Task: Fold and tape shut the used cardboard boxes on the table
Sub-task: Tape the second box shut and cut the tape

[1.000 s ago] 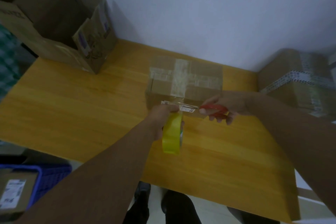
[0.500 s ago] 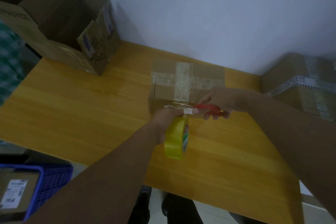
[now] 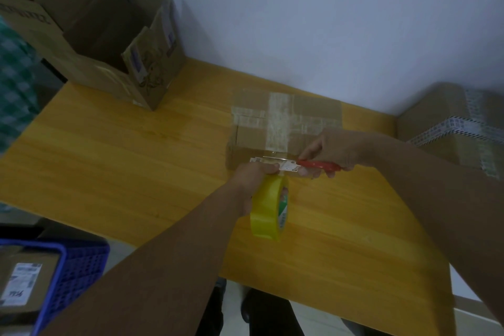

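Far of centre on the table (image 3: pixel 136 161): a small cardboard box (image 3: pixel 313 110), flaps folded flat, pale tape crossed over the top, one band coming down over the near edge.

Just near of that edge, grips the yellow tape roll (image 3: pixel 268 210) in the left hand (image 3: pixel 252 176), fingers curled round the roll's far side, roll standing on edge. Touching the table or held above it: cannot tell.

Grips the red-handled scissors (image 3: pixel 317 164) in the right hand (image 3: pixel 336 148), fingers wrapped round the handles, reaching in from the right. Blades pointing left, lying left to right along the box's near edge, just beyond the left hand's fingertips. Blades parted or closed: too dim to tell.

Key relation: a short stretch of tape (image 3: pixel 286 169), barely visible, apparently running near to far from roll to box, with the blades set square across it. Right hand nearer the cut, left hand nearer the roll.

Judged step: cutting the band free of the roll, this box all but sealed. Calls for a firm pull on the roll, otherwise likely to fold rather than shear. Risk: left fingertips very close to the blades.

Elsewhere: a large open box (image 3: pixel 103 43) at the far left corner, flaps up, not yet folded. Taped boxes (image 3: pixel 450 128) at the right edge. A blue basket (image 3: pixel 81 259) low at near left, beside the table, holding a labelled parcel (image 3: pixel 24 281).
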